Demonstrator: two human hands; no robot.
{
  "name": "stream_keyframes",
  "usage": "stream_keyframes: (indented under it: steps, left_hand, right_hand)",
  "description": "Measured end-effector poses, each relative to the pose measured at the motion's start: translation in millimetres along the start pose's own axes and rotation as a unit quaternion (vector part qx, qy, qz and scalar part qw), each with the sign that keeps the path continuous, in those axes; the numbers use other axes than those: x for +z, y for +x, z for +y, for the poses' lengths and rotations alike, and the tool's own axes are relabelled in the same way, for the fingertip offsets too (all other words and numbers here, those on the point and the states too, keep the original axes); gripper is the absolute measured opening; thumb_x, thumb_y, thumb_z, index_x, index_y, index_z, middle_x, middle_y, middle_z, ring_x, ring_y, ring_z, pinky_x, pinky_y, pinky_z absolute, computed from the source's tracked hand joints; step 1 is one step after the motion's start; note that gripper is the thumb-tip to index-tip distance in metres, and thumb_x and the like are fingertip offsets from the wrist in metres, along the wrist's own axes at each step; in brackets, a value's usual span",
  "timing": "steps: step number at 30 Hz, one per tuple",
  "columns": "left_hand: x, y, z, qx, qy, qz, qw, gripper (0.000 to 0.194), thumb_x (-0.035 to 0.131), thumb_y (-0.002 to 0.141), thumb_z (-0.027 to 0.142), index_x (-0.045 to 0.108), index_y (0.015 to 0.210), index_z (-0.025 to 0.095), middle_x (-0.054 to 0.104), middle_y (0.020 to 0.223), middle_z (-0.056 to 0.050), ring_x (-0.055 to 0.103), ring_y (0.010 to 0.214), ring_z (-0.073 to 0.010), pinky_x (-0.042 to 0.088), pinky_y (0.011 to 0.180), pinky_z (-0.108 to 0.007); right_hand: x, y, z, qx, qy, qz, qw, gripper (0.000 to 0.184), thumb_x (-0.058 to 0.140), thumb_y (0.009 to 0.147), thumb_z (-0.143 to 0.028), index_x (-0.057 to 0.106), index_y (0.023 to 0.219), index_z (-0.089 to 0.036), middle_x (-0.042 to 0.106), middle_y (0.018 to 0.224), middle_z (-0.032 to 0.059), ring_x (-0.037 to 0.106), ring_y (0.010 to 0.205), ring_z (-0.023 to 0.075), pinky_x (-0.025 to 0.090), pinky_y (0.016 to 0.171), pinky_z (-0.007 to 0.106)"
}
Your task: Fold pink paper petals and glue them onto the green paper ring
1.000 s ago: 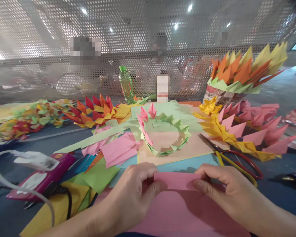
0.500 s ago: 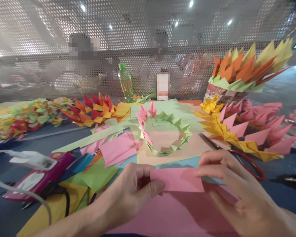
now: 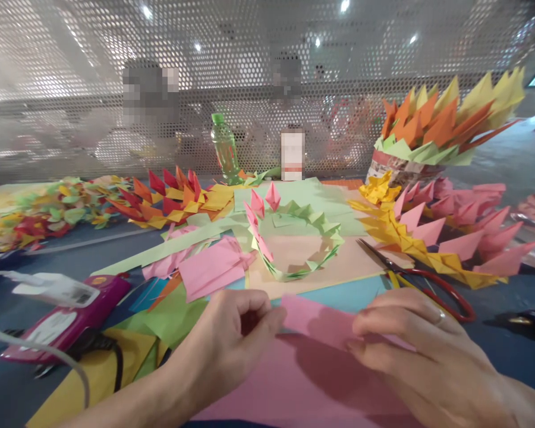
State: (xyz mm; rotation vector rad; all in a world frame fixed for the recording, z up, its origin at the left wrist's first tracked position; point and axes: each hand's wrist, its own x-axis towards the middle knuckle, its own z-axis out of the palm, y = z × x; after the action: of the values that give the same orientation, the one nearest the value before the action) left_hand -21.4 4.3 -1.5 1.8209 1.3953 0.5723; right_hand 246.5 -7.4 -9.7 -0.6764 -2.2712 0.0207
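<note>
A small pink paper strip [image 3: 318, 318] is stretched between my hands, its right end tilted down. My left hand [image 3: 236, 339] pinches the left end between thumb and forefinger. At the other end, the thumb and fingers of my right hand [image 3: 410, 339], which wears a ring, are closed on the paper. Beneath lies a larger pink sheet [image 3: 294, 386]. Just beyond stands a ring of folded green paper pieces [image 3: 334, 238], with several pink pointed pieces [image 3: 257, 203] fitted on its left side. Red-handled scissors [image 3: 450, 291] lie beyond my right hand.
Pink paper slips [image 3: 214, 267] lie at left, near a purple power strip [image 3: 57, 321] with a white plug and cable. A green-capped bottle [image 3: 225, 151] stands by the perforated metal screen [image 3: 249, 71]. Pink and yellow folded pieces [image 3: 428, 238] and an orange-yellow paper-petalled pot [image 3: 405, 166] are at right.
My right hand has closed from spread fingers onto the strip's right end. The strip has gone from level to tilted down at the right.
</note>
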Motion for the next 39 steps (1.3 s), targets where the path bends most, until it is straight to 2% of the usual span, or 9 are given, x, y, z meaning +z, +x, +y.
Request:
stream_keyframes:
  steps: [4, 8, 11, 14, 22, 27, 30, 37, 39]
  left_hand:
    - [5.5, -5, 3, 0.202, 0.078, 0.144, 0.966, 0.039, 0.056, 0.092, 0.02, 0.036, 0.059, 0.018, 0.033, 0.056, 0.006, 0.034, 0.052, -0.0083, 0.027, 0.051, -0.024]
    - [14.8, -13, 12, 0.36, 0.129, 0.095, 0.919, 0.018, 0.061, 0.09, 0.01, 0.059, 0.074, 0.016, 0.059, 0.068, 0.0, 0.054, 0.066, -0.0139, 0.043, 0.063, -0.026]
    - [18.6, -17, 12, 0.37, 0.165, 0.025, 0.914, 0.015, 0.054, 0.099, 0.017, 0.067, 0.09, 0.015, 0.068, 0.085, -0.005, 0.062, 0.081, -0.0188, 0.051, 0.075, -0.03]
    - [18.8, -20, 9, 0.369, 0.216, -0.035, 0.903, 0.023, 0.049, 0.102, 0.021, 0.068, 0.088, 0.016, 0.068, 0.087, -0.006, 0.064, 0.08, -0.0192, 0.054, 0.075, -0.031]
    - [21.4, -15, 9, 0.354, 0.256, -0.057, 0.898, 0.019, 0.053, 0.099, 0.019, 0.07, 0.092, 0.016, 0.067, 0.086, -0.005, 0.066, 0.081, -0.0211, 0.058, 0.075, -0.034]
    - [22.5, -15, 8, 0.354, 0.261, -0.04, 0.897, 0.023, 0.051, 0.099, 0.017, 0.069, 0.084, 0.016, 0.068, 0.088, -0.006, 0.066, 0.082, -0.0209, 0.057, 0.074, -0.033]
    - [20.2, -20, 11, 0.356, 0.256, -0.032, 0.898, 0.028, 0.049, 0.101, 0.019, 0.068, 0.081, 0.016, 0.067, 0.084, -0.006, 0.064, 0.076, -0.0195, 0.056, 0.067, -0.031]
    - [21.3, -18, 12, 0.364, 0.214, 0.088, 0.902, 0.027, 0.041, 0.103, 0.013, 0.068, 0.105, 0.015, 0.071, 0.095, -0.005, 0.069, 0.09, -0.0187, 0.055, 0.082, -0.03]
    - [23.2, -17, 9, 0.341, 0.207, 0.109, 0.91, 0.022, 0.043, 0.103, 0.015, 0.065, 0.11, 0.016, 0.071, 0.102, -0.005, 0.068, 0.093, -0.0195, 0.055, 0.083, -0.03]
  right_hand:
    - [1, 1, 0, 0.012, 0.019, -0.03, 0.999, 0.031, 0.043, 0.103, -0.012, 0.069, 0.087, -0.019, 0.07, 0.089, 0.001, 0.057, 0.087, 0.0146, 0.044, 0.082, 0.026]
    - [2, 1, -5, 0.04, 0.052, -0.076, 0.995, 0.027, 0.049, 0.1, -0.014, 0.068, 0.082, -0.021, 0.07, 0.087, 0.0021, 0.059, 0.082, 0.0163, 0.047, 0.076, 0.029]
    - [4, 0, -8, 0.042, 0.054, -0.093, 0.993, 0.024, 0.053, 0.095, -0.01, 0.067, 0.08, -0.022, 0.07, 0.088, 0.0028, 0.059, 0.083, 0.0173, 0.049, 0.074, 0.03]
    - [5, 1, -9, 0.051, 0.05, -0.121, 0.99, 0.023, 0.055, 0.092, -0.006, 0.068, 0.082, -0.022, 0.07, 0.09, 0.0027, 0.06, 0.085, 0.0181, 0.05, 0.074, 0.03]
    - [10, 0, -1, 0.072, 0.072, -0.148, 0.984, 0.021, 0.054, 0.089, -0.005, 0.067, 0.084, -0.021, 0.066, 0.087, 0.0038, 0.058, 0.081, 0.0176, 0.049, 0.076, 0.03]
    - [4, 3, -2, 0.077, 0.064, -0.142, 0.985, 0.008, 0.07, 0.089, -0.02, 0.064, 0.084, -0.021, 0.066, 0.088, 0.0028, 0.059, 0.081, 0.0173, 0.049, 0.076, 0.029]
    - [1, 2, -3, 0.109, 0.048, -0.144, 0.982, 0.029, 0.08, 0.083, -0.041, 0.063, 0.096, -0.021, 0.065, 0.094, 0.0032, 0.061, 0.085, 0.0194, 0.05, 0.076, 0.031]
    - [16, -9, -2, 0.18, 0.028, -0.184, 0.966, 0.017, 0.07, 0.088, -0.017, 0.054, 0.088, -0.022, 0.058, 0.088, 0.0005, 0.056, 0.082, 0.02, 0.043, 0.073, 0.034]
    - [16, -9, -2, 0.18, 0.037, -0.187, 0.965, 0.017, 0.07, 0.091, -0.022, 0.053, 0.088, -0.022, 0.058, 0.088, -0.0001, 0.056, 0.081, 0.0192, 0.043, 0.072, 0.033]
